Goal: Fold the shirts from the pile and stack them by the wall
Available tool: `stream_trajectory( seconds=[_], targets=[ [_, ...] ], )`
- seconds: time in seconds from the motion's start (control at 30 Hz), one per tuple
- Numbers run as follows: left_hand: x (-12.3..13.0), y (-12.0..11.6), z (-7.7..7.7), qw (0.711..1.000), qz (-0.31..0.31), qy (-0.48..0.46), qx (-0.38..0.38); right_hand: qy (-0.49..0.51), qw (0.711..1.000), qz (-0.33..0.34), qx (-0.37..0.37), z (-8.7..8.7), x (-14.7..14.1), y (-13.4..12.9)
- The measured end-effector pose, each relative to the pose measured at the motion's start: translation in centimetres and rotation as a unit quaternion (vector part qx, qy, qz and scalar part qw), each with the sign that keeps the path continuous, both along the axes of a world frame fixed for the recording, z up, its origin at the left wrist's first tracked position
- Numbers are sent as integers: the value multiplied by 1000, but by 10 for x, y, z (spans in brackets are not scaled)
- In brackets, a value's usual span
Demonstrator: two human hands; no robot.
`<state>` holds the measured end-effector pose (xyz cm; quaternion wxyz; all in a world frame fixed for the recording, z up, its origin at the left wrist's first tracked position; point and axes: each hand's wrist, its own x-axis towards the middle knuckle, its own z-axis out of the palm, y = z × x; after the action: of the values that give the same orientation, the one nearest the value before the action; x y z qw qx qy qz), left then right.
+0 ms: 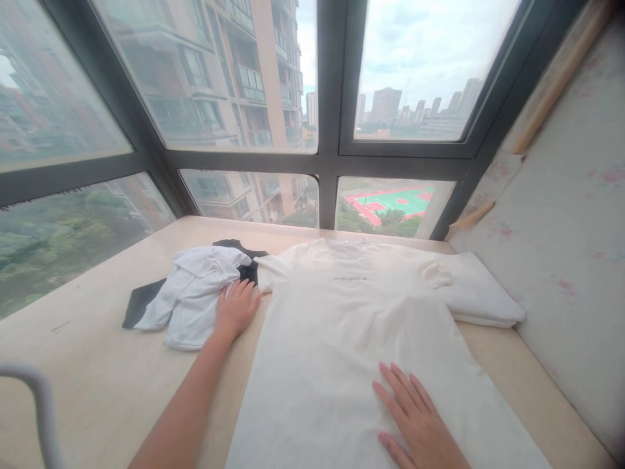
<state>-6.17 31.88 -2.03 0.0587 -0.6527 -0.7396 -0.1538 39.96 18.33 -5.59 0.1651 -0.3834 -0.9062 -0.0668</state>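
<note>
A white T-shirt (332,339) with a small line of dark print on its chest lies spread on the pale window ledge, collar toward the window. My right hand (415,417) rests on the lower right of the shirt, fingers apart and nothing in them. To the left, my left hand (238,306) lies palm down at the edge of a crumpled light grey garment (195,293), close to the T-shirt's left sleeve (272,270). Its fingers are stretched out. Black cloth (141,303) shows from under the grey garment.
A folded white cloth bundle (483,290) lies by the T-shirt's right sleeve, near the flowered wall (561,260). Dark window frames (329,117) rise behind the ledge (107,365). A curved pale tube (41,397) stands at the lower left.
</note>
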Motion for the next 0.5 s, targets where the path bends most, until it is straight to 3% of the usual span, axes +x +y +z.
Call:
stream_trajectory(
  seconds=[0.17,0.3,0.4,0.5],
  targets=[
    [14,10,10,996,59,-48,35,5,999,8,32,-3,2,-2],
    [31,24,19,983,110,-138,43,-11,999,8,51,-1,2,-3],
    [33,37,23,955,169,-242,9,-16,998,7,62,1,1,-3],
    [31,49,25,903,208,-373,-49,-10,998,2,70,4,0,-2]
  ],
)
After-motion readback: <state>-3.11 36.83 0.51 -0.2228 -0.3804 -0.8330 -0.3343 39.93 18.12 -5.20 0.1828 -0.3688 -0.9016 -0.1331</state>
